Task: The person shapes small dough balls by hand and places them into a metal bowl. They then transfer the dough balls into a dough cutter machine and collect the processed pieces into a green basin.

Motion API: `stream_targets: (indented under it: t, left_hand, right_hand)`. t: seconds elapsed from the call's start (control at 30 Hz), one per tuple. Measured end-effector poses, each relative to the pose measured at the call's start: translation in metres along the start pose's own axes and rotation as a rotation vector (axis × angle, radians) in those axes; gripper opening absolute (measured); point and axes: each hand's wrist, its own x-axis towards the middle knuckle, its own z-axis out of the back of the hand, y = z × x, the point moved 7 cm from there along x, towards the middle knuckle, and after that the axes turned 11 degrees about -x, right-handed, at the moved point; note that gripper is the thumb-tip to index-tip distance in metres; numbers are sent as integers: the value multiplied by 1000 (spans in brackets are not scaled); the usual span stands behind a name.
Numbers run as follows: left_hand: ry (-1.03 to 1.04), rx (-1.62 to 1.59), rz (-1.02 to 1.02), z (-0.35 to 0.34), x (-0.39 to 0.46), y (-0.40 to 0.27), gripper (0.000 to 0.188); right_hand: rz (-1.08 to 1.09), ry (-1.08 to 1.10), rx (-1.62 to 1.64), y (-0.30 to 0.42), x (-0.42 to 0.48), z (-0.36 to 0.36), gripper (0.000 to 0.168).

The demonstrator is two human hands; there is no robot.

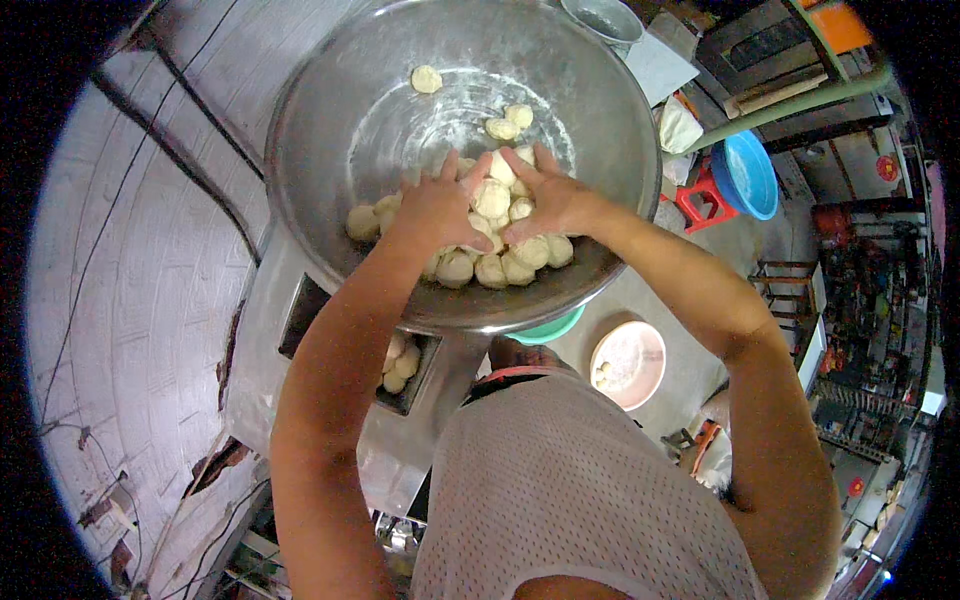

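A large round metal basin [600, 90] lies before me, its inside dusted with white flour. Many pale, floured dough balls [491, 199] are heaped at its near side. My left hand [442, 206] rests with spread fingers on the left part of the heap, and my right hand [551, 195] spreads over the right part. Several balls show between the two hands; whether either hand grips one is hidden beneath the palms. Farther up in the basin, one flattened ball [427, 79] lies alone, and two others [510, 122] touch each other above my right hand.
Below the basin at left, a dark rectangular tray [424, 375] holds more balls. On the floor stand a pink basin [652, 352] with a few small balls and a green basin [551, 328]. A blue basin [750, 172] leans by a red stool [705, 199]. A metal bowl [607, 21] adjoins the rim.
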Motion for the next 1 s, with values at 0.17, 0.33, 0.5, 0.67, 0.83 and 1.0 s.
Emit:
stream_targets:
  t: [0.17, 0.33, 0.5, 0.67, 0.83, 1.0]
  left_hand:
    - [-10, -79, 5, 3, 19, 6, 120]
    - [-61, -171, 16, 4, 31, 10, 103]
    - [-136, -306, -16, 5, 35, 11, 74]
    - [-235, -386, -46, 21, 15, -6, 54]
    - [-375, -314, -90, 38, -3, -24, 44]
    - [-472, -318, -184, 90, -16, -50, 36]
  right_hand:
    - [-60, 21, 8, 6, 22, 12, 125]
    - [-100, -85, -38, -2, 34, 17, 98]
    - [-35, -241, 118, -1, 32, 26, 64]
    - [107, -443, 231, -4, 23, 21, 52]
    - [183, -576, 381, 7, 6, 35, 49]
    - [273, -671, 364, 17, -6, 78, 49]
